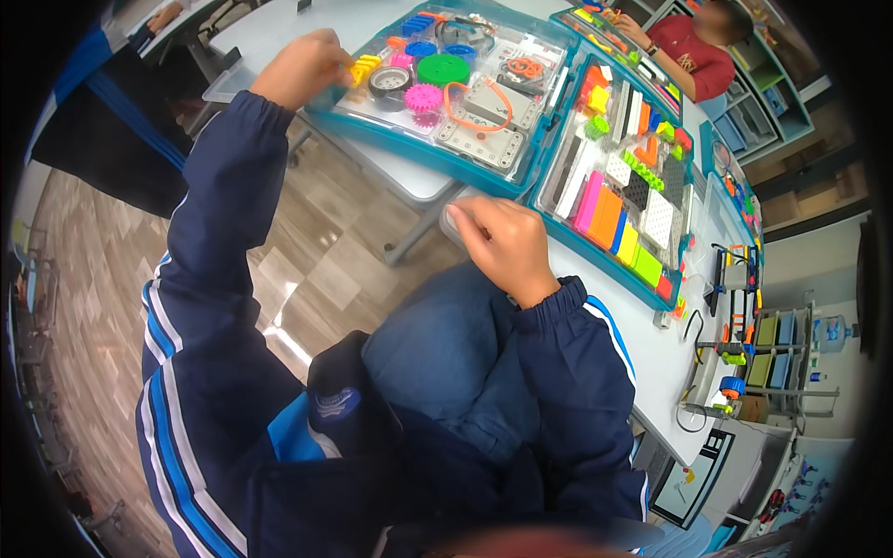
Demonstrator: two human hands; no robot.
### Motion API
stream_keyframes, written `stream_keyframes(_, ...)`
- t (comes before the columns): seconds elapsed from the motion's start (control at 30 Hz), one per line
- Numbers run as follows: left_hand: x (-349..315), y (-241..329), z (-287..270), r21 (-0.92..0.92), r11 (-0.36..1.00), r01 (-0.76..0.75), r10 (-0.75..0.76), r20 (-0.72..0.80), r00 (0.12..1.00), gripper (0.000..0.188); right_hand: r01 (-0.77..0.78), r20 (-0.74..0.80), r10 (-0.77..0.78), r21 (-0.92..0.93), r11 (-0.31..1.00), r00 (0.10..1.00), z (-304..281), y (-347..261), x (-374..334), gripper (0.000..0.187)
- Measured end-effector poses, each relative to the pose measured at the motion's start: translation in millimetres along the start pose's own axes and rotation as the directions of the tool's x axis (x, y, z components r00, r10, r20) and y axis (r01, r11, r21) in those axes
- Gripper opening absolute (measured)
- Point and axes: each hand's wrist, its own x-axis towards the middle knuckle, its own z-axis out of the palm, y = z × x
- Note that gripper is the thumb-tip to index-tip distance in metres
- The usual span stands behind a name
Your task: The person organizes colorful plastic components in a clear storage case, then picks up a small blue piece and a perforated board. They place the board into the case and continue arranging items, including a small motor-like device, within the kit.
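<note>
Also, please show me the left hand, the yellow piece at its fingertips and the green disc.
Left hand [302,71]: head view, back of the hand.
Yellow piece [365,70]: head view, its middle.
Green disc [444,70]: head view, upper face.

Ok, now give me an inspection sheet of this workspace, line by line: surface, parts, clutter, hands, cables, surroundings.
Surface: white table, holding the open cases and loose builds.
Job's things: yellow toothed piece in the near teal case, beside a grey-hubbed wheel and a green disc; a second teal case holds coloured blocks.
Clutter: small built assemblies toward the table's right end.
Hands: left hand has its fingertips at the yellow toothed piece, grip unclear; right hand is curled, nothing seen in it.
Cables: thin dark curved strand near the assemblies, possibly a cable.
Surroundings: wood-look floor, another person in a red top, shelves.
</note>
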Motion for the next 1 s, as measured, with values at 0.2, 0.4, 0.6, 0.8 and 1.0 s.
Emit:
stream_keyframes(0.2, -2.2, 4.0, 4.1, -0.025, 0.999, 0.037, -0.038, -0.044, 0.998, 0.016, -0.008, -0.002, 0.008, 0.031, 1.0, 1.0, -0.8, -0.5, -3.9, 0.006)
stream_keyframes(0.4, -3.0, 0.1, 5.6, -0.073, 0.996, 0.053, -0.058, -0.07, 0.996, 0.017, -0.005, -0.007, 0.005, 0.03, 1.0, 1.0, -0.1, -0.2, -2.1, 0.006)
stream_keyframes(0.6, -4.9, 2.1, 4.8, -0.127, 0.99, 0.06, -0.079, -0.144, 0.986, 0.018, -0.009, -0.01, 0.009, 0.031, 0.999, 1.0, 0.8, -0.4, -0.2, 0.006)
stream_keyframes(0.8, -5.6, 6.8, 2.6, -0.165, 0.985, 0.057, -0.083, -0.154, 0.985, 0.017, 0.004, -0.02, -0.003, 0.033, 0.999, 1.0, 1.2, -0.2, 1.1, 0.006)
stream_keyframes(1.0, -3.4, 4.6, -2.4, -0.109, 0.994, 0.028, -0.037, -0.085, 0.996, 0.015, -0.04, 0.018, 0.04, 0.02, 0.999, 0.999, -0.9, -2.7, 0.6, 0.009)
